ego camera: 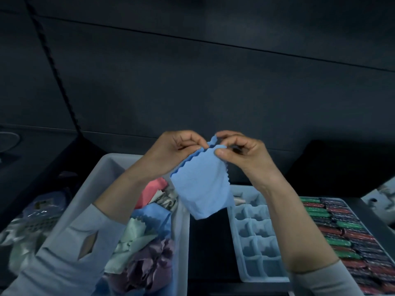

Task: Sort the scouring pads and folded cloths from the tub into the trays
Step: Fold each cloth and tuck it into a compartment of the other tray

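Observation:
A light blue cloth [199, 184] with zigzag edges hangs folded in the air above the gap between tub and tray. My left hand [171, 152] pinches its top left edge. My right hand [239, 152] pinches the top right corner between thumb and fingertips. Below left, the grey tub [100, 178] holds several loose cloths: pink, blue, pale green and purple. To the right lies a pale divided tray [254, 236] with several empty square cells. Further right, a tray [350, 236] is packed with red, green and dark wrapped pads.
Crinkled plastic bags [27, 223] lie left of the tub. A dark strip of table [208, 248] runs between tub and divided tray. Dark padded panels fill the background. A pale object [382, 199] sits at the far right edge.

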Motion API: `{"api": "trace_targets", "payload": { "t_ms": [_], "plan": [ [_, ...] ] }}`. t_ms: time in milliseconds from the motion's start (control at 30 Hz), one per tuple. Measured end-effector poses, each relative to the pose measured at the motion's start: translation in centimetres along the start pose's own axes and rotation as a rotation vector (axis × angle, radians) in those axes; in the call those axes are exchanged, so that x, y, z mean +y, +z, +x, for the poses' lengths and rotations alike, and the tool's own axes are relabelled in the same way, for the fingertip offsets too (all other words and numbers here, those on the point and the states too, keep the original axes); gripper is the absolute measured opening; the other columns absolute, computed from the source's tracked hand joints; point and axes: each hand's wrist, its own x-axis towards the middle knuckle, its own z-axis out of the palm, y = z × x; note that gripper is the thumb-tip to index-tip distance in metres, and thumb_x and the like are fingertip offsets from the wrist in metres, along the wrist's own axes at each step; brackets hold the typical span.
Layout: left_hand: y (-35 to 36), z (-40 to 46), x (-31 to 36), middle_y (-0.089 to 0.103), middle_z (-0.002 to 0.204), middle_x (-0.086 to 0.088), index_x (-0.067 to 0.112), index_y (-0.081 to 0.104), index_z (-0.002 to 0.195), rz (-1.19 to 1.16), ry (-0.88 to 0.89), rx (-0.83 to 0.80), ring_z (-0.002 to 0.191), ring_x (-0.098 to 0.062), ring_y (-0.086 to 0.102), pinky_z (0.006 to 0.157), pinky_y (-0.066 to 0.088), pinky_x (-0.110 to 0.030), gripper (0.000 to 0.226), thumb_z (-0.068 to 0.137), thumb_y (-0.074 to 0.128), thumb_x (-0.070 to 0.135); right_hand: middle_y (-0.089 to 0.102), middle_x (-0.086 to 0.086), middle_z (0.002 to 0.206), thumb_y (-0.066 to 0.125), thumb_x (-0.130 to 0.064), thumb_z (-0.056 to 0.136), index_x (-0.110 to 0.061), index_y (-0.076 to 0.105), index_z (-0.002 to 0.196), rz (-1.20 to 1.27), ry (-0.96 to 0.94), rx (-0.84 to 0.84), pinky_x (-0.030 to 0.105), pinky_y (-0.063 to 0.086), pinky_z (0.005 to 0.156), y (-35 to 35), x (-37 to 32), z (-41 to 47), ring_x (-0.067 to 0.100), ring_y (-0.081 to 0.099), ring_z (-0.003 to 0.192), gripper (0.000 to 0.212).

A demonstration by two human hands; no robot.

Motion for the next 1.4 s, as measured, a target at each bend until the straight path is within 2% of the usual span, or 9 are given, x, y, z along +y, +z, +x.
{"api": "trace_targets", "payload": {
  "t_ms": [200, 367, 533, 600, 700, 867, 1033, 1200, 1400],
  "plan": [
    [0.5, -0.1, 0.6, 0.07, 0.087, 0.011, 0.022, 0.068, 0.093, 0.064, -0.041, -0.055, 0.079, -0.004, 0.062, 0.073, 0.047, -0.017, 0.023, 0.098, 0.053, 0.007, 0.072, 0.005, 0.085, 0.073, -0.003, 0.081, -0.008, 0.069, 0.082, 0.059, 0.029, 0.014, 0.023, 0.052, 0.076, -0.2, 0.0, 0.2, 0.015, 0.065, 0.08, 0.007],
    [0.6, -0.7, -1.0, 0.067, 0.121, 0.014, 0.039, 0.064, 0.119, -0.216, -0.284, -0.035, 0.114, -0.004, 0.061, 0.097, 0.047, -0.031, 0.046, 0.086, 0.048, 0.067, 0.072, 0.004, 0.079, 0.074, -0.001, 0.081, -0.008, 0.068, 0.08, 0.095, 0.042, 0.193, 0.023, 0.054, 0.072, -0.2, 0.3, 0.3, 0.014, 0.065, 0.074, 0.009],
    [2.0, -1.0, -2.5, 0.073, 0.096, -0.011, 0.014, 0.072, 0.097, 0.096, -0.198, 0.129, 0.084, -0.013, 0.065, 0.087, 0.05, -0.051, 0.029, 0.077, 0.067, 0.034, 0.069, -0.002, 0.076, 0.074, -0.005, 0.083, -0.014, 0.068, 0.099, 0.121, 0.064, 0.254, 0.024, 0.052, 0.072, -1.2, 0.9, 0.1, 0.012, 0.063, 0.074, 0.019],
    [2.2, -0.9, -2.3, 0.073, 0.094, -0.012, 0.014, 0.072, 0.095, 0.075, -0.188, 0.156, 0.084, -0.018, 0.068, 0.085, 0.052, -0.049, 0.021, 0.083, 0.065, 0.029, 0.064, -0.01, 0.071, 0.077, -0.013, 0.082, -0.02, 0.066, 0.113, 0.015, 0.141, 0.197, 0.018, 0.051, 0.074, -1.9, 1.5, -0.1, 0.006, 0.06, 0.073, 0.033],
    [2.0, -0.7, -1.9, 0.072, 0.097, -0.016, 0.008, 0.07, 0.1, 0.009, -0.19, 0.134, 0.088, -0.021, 0.068, 0.084, 0.052, -0.041, 0.016, 0.093, 0.062, 0.019, 0.06, 0.004, 0.077, 0.081, -0.017, 0.078, -0.002, 0.068, 0.101, -0.058, 0.206, 0.163, 0.024, 0.046, 0.076, -2.6, 2.4, -0.4, 0.009, 0.056, 0.07, 0.031],
    [2.1, -0.8, -1.2, 0.074, 0.093, 0.001, 0.014, 0.071, 0.095, -0.109, -0.225, 0.137, 0.089, -0.01, 0.068, 0.089, 0.053, -0.034, 0.023, 0.1, 0.05, 0.021, 0.064, 0.015, 0.087, 0.079, -0.021, 0.074, -0.012, 0.072, 0.083, 0.044, 0.145, 0.073, 0.032, 0.05, 0.085, -3.5, 1.4, -1.1, 0.021, 0.059, 0.081, 0.015],
    [2.5, -0.5, -1.1, 0.074, 0.09, 0.006, 0.014, 0.067, 0.098, -0.155, -0.284, 0.131, 0.086, -0.006, 0.068, 0.078, 0.056, -0.022, 0.028, 0.104, 0.041, 0.024, 0.062, 0.018, 0.082, 0.073, -0.018, 0.08, -0.002, 0.064, 0.086, 0.097, 0.164, -0.031, 0.03, 0.047, 0.066, -3.7, 1.3, -0.9, 0.025, 0.056, 0.071, 0.019],
    [3.6, 1.0, -2.8, 0.053, 0.076, -0.007, -0.007, 0.053, 0.087, -0.014, -0.24, 0.263, 0.074, -0.016, 0.048, 0.072, 0.051, -0.05, 0.058, 0.087, 0.049, 0.051, 0.057, 0.006, 0.066, 0.073, -0.015, 0.081, -0.008, 0.055, 0.076, -0.22, 0.087, 0.338, 0.04, 0.049, 0.051, -2.4, 3.5, 1.1, 0.023, 0.05, 0.058, 0.021],
    [5.4, 1.9, -1.7, 0.061, 0.078, -0.024, -0.001, 0.06, 0.09, 0.032, -0.113, 0.301, 0.069, -0.021, 0.053, 0.075, 0.049, -0.055, 0.06, 0.086, 0.042, 0.057, 0.064, 0.011, 0.071, 0.072, -0.019, 0.086, -0.013, 0.058, 0.078, -0.284, -0.09, 0.298, 0.043, 0.057, 0.059, 0.0, 2.3, 0.8, 0.025, 0.065, 0.06, 0.016]
  ]
}}
